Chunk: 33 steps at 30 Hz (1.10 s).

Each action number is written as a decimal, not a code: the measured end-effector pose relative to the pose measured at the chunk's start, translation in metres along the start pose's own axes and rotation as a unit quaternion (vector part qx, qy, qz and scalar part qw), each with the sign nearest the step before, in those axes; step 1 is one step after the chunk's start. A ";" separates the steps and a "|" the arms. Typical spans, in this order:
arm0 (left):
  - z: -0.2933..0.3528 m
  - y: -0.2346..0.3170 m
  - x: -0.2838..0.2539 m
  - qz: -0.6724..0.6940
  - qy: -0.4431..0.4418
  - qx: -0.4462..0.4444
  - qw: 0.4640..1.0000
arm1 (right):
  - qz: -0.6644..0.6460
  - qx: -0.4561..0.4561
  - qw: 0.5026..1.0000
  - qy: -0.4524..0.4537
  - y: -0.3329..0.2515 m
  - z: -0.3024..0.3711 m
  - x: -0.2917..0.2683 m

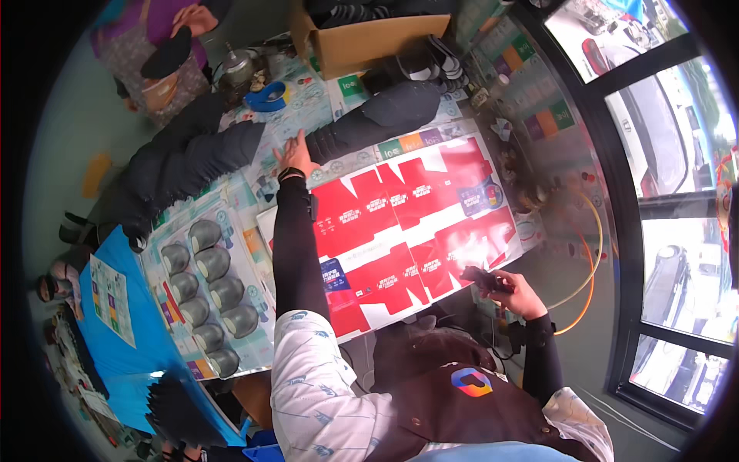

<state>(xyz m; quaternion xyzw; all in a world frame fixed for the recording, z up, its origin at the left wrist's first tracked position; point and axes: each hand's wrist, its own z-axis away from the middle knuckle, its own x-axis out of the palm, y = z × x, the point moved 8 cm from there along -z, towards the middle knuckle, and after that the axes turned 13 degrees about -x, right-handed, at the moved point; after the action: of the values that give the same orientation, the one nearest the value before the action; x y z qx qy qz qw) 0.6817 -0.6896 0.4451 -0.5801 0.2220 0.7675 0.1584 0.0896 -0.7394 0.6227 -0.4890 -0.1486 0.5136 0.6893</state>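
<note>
My left hand (296, 154) reaches across the table with its fingers spread. It is at the near end of a long row of dark nested cloth pieces (377, 122), and whether it touches them I cannot tell. My right hand (520, 296) is closed around a small, dark, crumpled-looking piece (486, 280), whose kind does not show. That hand is just off the front right edge of a flattened red and white printed carton sheet (366, 250), which lies under my left forearm.
Several grey domed shells (227, 292) stand in two columns on the left. Another dark nested row (192, 158) lies beyond them. A cardboard box (377, 42), a blue tape dispenser (267, 98) and a metal pot (237, 69) are at the back. Someone stands far left; windows line the right.
</note>
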 end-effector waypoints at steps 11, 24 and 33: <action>0.093 -0.104 0.012 0.773 -0.281 -0.006 0.568 | -0.002 -0.020 1.000 0.005 0.010 -0.015 -0.025; 0.314 -0.005 0.114 0.802 -0.373 -0.260 0.387 | 0.067 -0.137 0.985 -0.082 -0.047 -0.130 0.063; 0.201 -0.022 0.111 0.289 -0.119 -0.149 0.938 | 0.077 -0.148 0.981 -0.098 -0.076 -0.175 0.109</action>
<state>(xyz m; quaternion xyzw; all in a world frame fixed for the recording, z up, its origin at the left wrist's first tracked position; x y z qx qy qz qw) 0.4973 -0.5669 0.3813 -0.4124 0.2423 0.8680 -0.1334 0.3028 -0.7371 0.5697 -0.5430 -0.2520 0.5826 0.5498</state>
